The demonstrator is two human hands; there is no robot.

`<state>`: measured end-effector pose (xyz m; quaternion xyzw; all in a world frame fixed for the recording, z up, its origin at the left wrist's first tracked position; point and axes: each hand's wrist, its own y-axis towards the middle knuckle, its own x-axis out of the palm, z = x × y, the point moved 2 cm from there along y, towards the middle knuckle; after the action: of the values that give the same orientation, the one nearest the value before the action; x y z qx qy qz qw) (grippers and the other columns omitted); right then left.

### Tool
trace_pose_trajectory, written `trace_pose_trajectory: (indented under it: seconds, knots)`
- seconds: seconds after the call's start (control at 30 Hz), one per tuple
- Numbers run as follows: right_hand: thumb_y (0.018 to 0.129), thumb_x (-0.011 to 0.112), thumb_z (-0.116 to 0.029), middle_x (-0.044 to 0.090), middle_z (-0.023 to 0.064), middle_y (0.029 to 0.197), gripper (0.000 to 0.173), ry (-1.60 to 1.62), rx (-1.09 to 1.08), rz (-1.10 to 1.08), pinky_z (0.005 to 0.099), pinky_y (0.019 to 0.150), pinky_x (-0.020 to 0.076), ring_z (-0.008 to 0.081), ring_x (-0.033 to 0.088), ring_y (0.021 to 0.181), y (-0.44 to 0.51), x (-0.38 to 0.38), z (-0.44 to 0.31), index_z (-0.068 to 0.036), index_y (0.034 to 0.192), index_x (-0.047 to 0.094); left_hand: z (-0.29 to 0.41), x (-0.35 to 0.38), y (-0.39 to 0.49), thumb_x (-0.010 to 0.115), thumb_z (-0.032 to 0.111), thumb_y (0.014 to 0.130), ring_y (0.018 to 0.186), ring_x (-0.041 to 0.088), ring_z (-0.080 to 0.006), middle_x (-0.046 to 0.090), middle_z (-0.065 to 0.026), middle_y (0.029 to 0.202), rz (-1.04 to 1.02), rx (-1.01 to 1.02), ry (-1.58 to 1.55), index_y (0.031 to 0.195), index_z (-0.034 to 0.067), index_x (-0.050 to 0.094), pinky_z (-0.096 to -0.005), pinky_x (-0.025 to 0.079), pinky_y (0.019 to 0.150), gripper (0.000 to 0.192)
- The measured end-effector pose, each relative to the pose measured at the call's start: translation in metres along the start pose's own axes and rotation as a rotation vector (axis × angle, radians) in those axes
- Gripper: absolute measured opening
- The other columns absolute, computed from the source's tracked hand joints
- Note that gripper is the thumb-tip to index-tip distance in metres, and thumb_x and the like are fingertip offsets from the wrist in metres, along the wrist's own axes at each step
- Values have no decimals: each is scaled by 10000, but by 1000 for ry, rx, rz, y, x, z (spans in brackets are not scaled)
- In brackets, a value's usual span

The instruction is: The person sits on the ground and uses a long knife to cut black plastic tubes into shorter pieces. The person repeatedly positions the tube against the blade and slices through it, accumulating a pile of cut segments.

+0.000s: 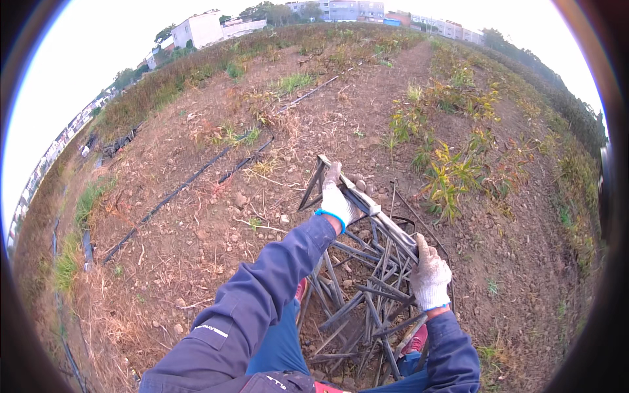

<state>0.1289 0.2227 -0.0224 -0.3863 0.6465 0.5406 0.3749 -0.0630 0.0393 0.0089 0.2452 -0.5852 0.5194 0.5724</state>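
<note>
My left hand, in a white knitted glove with a blue cuff, grips a folded bundle of flat dark drip tape near its upper left end. Around the bundle's lower right end my right hand is closed, in a soiled white glove. The bundle slants between the two hands, and a bent loop hangs off its upper left end. Below it, between my feet, lies a loose tangle of folded drip tape on the soil. The underside of the bundle is hidden.
Dark hose lines run over the stony soil at the left. Leafy yellow-green plants grow at the right. A thin dark line curves beside the tangle, near my right hand. Black crumpled material lies far left, and buildings stand beyond the field.
</note>
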Motion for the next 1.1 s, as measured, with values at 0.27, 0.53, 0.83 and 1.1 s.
trace_pose_trajectory:
  seconds: [0.27,0.53,0.83,1.1]
  knots:
    - [765,601,-70,626,106,923,787,-161,-64,-77,452,571,517,309,653,691,-7,-5,-2,-202,1480,299,-7,-82,43,652,410,854,777,608,-283,599,-100,882,231,-241,699,1042,126,560,-497,526,731,353]
    - [772,588,-62,636,94,929,570,-49,19,5,436,604,517,303,656,703,-3,-12,-6,-190,1323,513,-22,-98,33,831,500,607,1393,138,-525,105,-373,1498,114,725,2158,1523,99,-15,-510,201,1140,1309]
    - [780,585,-78,644,106,958,505,61,-14,-51,442,638,526,326,659,730,5,-13,-13,-207,1266,550,17,-64,17,918,538,431,1436,101,-435,110,-297,1533,-308,890,2246,1521,57,7,-466,146,1175,1500]
    - [802,569,-94,655,110,961,421,116,-32,-164,454,678,532,340,673,778,1,-9,-18,-201,1208,584,-5,-36,-25,829,473,656,1340,397,-340,399,-167,1465,-1044,772,2033,1440,70,395,-442,325,1122,981]
